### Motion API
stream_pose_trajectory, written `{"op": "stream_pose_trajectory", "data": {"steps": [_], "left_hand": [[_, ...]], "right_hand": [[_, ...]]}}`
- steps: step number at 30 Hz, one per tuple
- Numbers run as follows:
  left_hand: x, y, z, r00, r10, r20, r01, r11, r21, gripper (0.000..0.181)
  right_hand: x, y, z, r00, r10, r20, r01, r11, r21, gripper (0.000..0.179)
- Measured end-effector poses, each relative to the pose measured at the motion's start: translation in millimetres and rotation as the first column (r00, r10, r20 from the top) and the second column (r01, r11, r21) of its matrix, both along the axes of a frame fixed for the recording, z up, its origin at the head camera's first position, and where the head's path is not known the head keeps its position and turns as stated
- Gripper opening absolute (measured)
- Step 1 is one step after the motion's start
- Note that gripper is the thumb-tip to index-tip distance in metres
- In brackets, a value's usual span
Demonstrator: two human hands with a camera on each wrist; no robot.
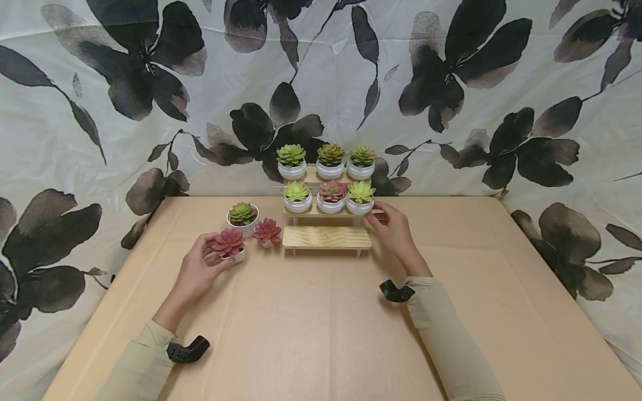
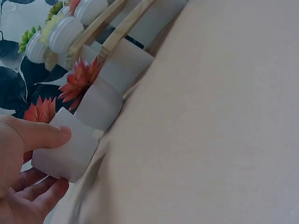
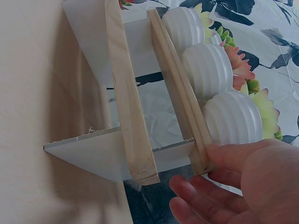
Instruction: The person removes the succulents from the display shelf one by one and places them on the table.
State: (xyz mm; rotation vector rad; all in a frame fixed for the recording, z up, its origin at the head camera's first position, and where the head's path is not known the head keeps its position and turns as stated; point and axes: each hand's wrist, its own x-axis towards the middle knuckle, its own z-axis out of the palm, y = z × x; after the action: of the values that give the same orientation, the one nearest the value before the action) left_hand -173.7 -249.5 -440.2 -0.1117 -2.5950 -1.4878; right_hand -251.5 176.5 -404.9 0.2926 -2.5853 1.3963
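Observation:
My left hand point(image 1: 197, 270) grips a pink succulent point(image 1: 228, 243) in a white pot point(image 2: 67, 147), thumb on one side and fingers on the other. Right beside that pot stands a second pink succulent point(image 1: 268, 230), in its own white pot. My right hand point(image 1: 395, 230) is at the right end of the middle step of a wooden tiered stand point(image 1: 326, 238). Its thumb touches near the base of the end pot point(image 3: 233, 119), which holds a light green succulent point(image 1: 361, 191); the other fingers are loosely bent below the step and hold nothing.
Three potted succulents stand on the top step, among them a green-and-red one point(image 1: 330, 155), and three on the middle step. A larger white pot with a green succulent point(image 1: 243, 214) is behind the pink ones. Floral cloth point(image 1: 321, 72) hangs behind the table point(image 1: 301, 334).

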Motion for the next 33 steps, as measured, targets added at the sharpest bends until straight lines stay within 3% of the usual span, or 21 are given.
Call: {"op": "stream_pose_trajectory", "data": {"steps": [8,14,28,33], "left_hand": [[-1.8,-4.9,0.8,0.998,0.044,0.049,-0.041,0.997,-0.063,0.064],[-4.3,-9.1,-1.0,0.997,0.044,0.064,-0.041,0.998,-0.047,0.065],[-4.7,-12.4,-2.7,0.997,0.030,0.074,-0.027,0.999,-0.032,0.069],[-5.1,-12.0,-1.7,0.998,0.033,0.046,-0.031,0.998,-0.057,0.072]], "right_hand": [[1.0,0,0.8,1.000,0.003,0.004,-0.003,1.000,0.002,0.042],[1.0,-1,0.5,1.000,0.003,0.010,-0.003,1.000,-0.012,0.042],[1.6,-1,2.5,1.000,-0.004,0.013,0.004,1.000,-0.008,0.043],[1.2,-1,2.0,1.000,0.001,0.005,-0.001,1.000,-0.008,0.042]]}}
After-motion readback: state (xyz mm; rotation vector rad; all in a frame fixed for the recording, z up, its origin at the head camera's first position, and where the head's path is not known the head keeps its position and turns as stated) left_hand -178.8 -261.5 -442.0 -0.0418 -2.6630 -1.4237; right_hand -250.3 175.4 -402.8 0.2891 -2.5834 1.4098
